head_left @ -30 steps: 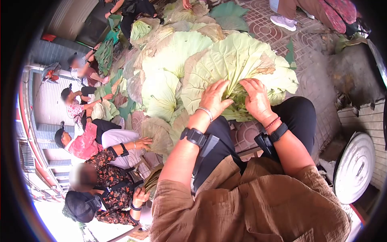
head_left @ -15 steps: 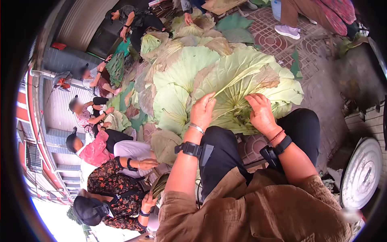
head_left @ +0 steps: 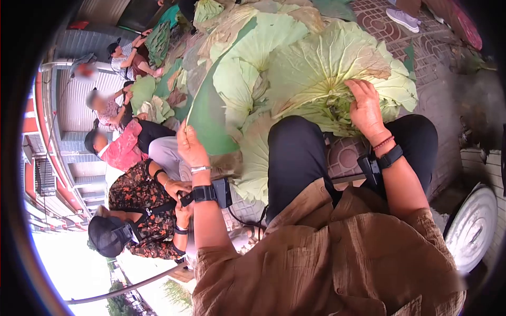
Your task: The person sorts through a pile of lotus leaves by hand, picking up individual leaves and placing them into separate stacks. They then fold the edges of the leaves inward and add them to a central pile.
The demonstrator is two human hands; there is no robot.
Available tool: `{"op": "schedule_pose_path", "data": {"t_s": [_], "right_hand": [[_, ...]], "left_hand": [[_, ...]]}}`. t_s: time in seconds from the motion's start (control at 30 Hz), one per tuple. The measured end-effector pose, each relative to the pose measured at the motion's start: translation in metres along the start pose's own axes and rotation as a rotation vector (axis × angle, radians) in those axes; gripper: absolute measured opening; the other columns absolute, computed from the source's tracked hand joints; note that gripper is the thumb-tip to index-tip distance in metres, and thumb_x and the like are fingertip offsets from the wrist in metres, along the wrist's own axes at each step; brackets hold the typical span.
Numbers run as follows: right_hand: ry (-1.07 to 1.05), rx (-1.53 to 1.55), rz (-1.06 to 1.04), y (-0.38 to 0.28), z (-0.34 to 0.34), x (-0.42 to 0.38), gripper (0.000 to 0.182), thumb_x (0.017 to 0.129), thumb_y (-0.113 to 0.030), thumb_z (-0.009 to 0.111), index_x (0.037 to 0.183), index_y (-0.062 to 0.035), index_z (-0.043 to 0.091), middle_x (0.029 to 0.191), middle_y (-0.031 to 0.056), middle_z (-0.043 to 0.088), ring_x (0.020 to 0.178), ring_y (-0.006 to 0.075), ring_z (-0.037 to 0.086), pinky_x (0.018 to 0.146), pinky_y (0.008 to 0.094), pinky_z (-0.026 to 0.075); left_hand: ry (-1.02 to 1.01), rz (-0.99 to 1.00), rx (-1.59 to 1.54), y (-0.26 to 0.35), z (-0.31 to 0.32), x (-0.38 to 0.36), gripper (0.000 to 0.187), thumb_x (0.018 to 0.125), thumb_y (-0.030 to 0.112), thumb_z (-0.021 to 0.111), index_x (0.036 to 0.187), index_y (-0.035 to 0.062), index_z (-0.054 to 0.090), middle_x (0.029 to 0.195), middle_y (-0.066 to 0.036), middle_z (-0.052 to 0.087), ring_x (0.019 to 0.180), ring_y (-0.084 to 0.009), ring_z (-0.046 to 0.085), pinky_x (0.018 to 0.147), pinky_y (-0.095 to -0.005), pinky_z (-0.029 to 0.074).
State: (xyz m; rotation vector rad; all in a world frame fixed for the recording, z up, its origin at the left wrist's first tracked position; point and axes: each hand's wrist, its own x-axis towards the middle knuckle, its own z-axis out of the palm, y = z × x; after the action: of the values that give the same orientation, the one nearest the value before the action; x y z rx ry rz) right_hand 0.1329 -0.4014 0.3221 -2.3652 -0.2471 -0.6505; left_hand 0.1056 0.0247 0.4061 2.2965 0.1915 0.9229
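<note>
My left hand [head_left: 193, 146] pinches the lower edge of a darker green lotus leaf [head_left: 211, 118], which stands up in a narrow curved shape at the left of the pile. A broad, pale green lotus leaf [head_left: 311, 66] with browned patches lies spread out in front of my knees. My right hand [head_left: 366, 108] has its fingers bent together on this pale leaf near the centre where the veins meet. Its thumb is partly hidden. Crumpled leaf parts [head_left: 337, 113] hang just below, between the two hands. More pale leaves [head_left: 237, 87] lie beneath and behind.
To my left sits a person in a flowered shirt [head_left: 139, 184], hands close to my left forearm. Other people [head_left: 124, 145] sit further along with leaves. A round whitish lid [head_left: 474, 226] leans at the right. Patterned paving [head_left: 342, 158] shows below the pile.
My left hand has moved left and toward me, and now holds a darker green leaf upright. My right hand stays on the pale leaf. The whole view has shifted.
</note>
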Motion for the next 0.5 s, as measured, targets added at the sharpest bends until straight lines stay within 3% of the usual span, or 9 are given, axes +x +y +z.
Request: {"op": "schedule_pose_path", "data": {"t_s": [0.03, 0.1, 0.13, 0.23, 0.3, 0.37, 0.4, 0.47, 0.5], "right_hand": [[-0.002, 0.004, -0.009, 0.0, 0.0, 0.0, 0.05, 0.064, 0.005, 0.052, 0.112, -0.0054, 0.057, 0.115, 0.0113, 0.057, 0.11, 0.0315, 0.047, 0.093, 0.0423, 0.037], [-0.02, 0.012, -0.035, 0.0, 0.003, -0.003, 0.05, 0.064, 0.005, 0.05, 0.112, -0.005, 0.057, 0.115, 0.0115, 0.057, 0.11, 0.0315, 0.048, 0.093, 0.0418, 0.037], [-0.016, 0.016, -0.026, 0.0, 0.0, 0.0, 0.05, 0.064, 0.005, 0.05, 0.112, -0.0047, 0.057, 0.115, 0.0115, 0.057, 0.11, 0.0316, 0.048, 0.093, 0.0417, 0.037], [-0.018, 0.003, -0.045, 0.002, 0.001, -0.002, 0.052, 0.064, 0.008, 0.047, 0.113, -0.0036, 0.057, 0.115, 0.0135, 0.057, 0.11, 0.0331, 0.048, 0.096, 0.0411, 0.037], [-0.031, 0.006, -0.021, 0.002, 0.002, -0.002, 0.053, 0.064, 0.011, 0.044, 0.114, -0.0027, 0.056, 0.115, 0.0151, 0.057, 0.11, 0.0344, 0.048, 0.098, 0.0409, 0.037], [-0.03, -0.006, -0.031, 0.005, 0.003, -0.002, 0.049, 0.066, 0.006, 0.05, 0.114, -0.0046, 0.057, 0.115, 0.0121, 0.057, 0.11, 0.0316, 0.049, 0.095, 0.0412, 0.037], [-0.033, -0.009, -0.029, 0.005, 0.003, -0.002, 0.049, 0.066, 0.006, 0.05, 0.114, -0.0046, 0.057, 0.115, 0.0121, 0.057, 0.11, 0.0316, 0.049, 0.095, 0.0412, 0.037], [-0.023, -0.003, -0.039, 0.004, 0.002, -0.001, 0.049, 0.066, 0.006, 0.05, 0.113, -0.0044, 0.058, 0.115, 0.0118, 0.057, 0.11, 0.0314, 0.049, 0.095, 0.0413, 0.037], [-0.022, -0.007, -0.038, 0.003, 0.002, -0.001, 0.049, 0.066, 0.006, 0.05, 0.113, -0.0044, 0.058, 0.115, 0.0118, 0.057, 0.11, 0.0314, 0.049, 0.095, 0.0413, 0.037]], "left_hand": [[-0.001, -0.035, 0.025, -0.003, -0.001, -0.026, 0.025, 0.093, 0.015, 0.053, 0.114, 0.0029, 0.058, 0.101, -0.009, 0.061, 0.087, -0.0162, 0.057, 0.077, -0.0309, 0.049], [-0.149, 0.075, 0.137, -0.013, 0.008, -0.084, 0.025, 0.088, 0.009, 0.057, 0.112, 0.0023, 0.06, 0.104, -0.016, 0.062, 0.094, -0.0276, 0.059, 0.085, -0.0342, 0.045], [-0.21, 0.027, 0.113, -0.026, 0.014, -0.104, 0.026, 0.086, 0.005, 0.058, 0.112, 0.0024, 0.06, 0.105, -0.018, 0.061, 0.098, -0.032, 0.058, 0.087, -0.0357, 0.044], [-0.404, -0.073, 0.31, -0.071, 0.037, -0.166, 0.027, 0.086, 0.015, 0.059, 0.111, 0.0038, 0.061, 0.107, -0.017, 0.062, 0.098, -0.0306, 0.06, 0.087, -0.0355, 0.046], [-0.598, -0.316, 0.227, -0.087, 0.045, -0.197, 0.033, 0.081, 0.021, 0.063, 0.109, 0.005, 0.063, 0.106, -0.018, 0.062, 0.101, -0.0333, 0.057, 0.089, -0.0385, 0.044], [-0.894, -0.45, 0.16, -0.118, 0.053, -0.228, 0.041, 0.079, 0.028, 0.065, 0.114, 0.0068, 0.061, 0.112, -0.015, 0.062, 0.108, -0.0312, 0.056, 0.093, -0.0363, 0.043], [-1.016, -0.722, -0.06, -0.214, 0.079, -0.278, 0.046, 0.079, 0.032, 0.064, 0.118, 0.0072, 0.059, 0.116, -0.016, 0.061, 0.112, -0.0298, 0.055, 0.096, -0.035, 0.042], [-1.352, -0.527, 0.409, -0.125, 0.061, -0.228, 0.05, 0.079, 0.035, 0.064, 0.119, 0.0055, 0.058, 0.117, -0.018, 0.06, 0.112, -0.0298, 0.055, 0.097, -0.0345, 0.042], [-1.349, -0.509, 0.397, -0.127, 0.061, -0.221, 0.05, 0.08, 0.035, 0.063, 0.119, 0.0043, 0.058, 0.117, -0.018, 0.06, 0.111, -0.0298, 0.056, 0.096, -0.0345, 0.043]]}}
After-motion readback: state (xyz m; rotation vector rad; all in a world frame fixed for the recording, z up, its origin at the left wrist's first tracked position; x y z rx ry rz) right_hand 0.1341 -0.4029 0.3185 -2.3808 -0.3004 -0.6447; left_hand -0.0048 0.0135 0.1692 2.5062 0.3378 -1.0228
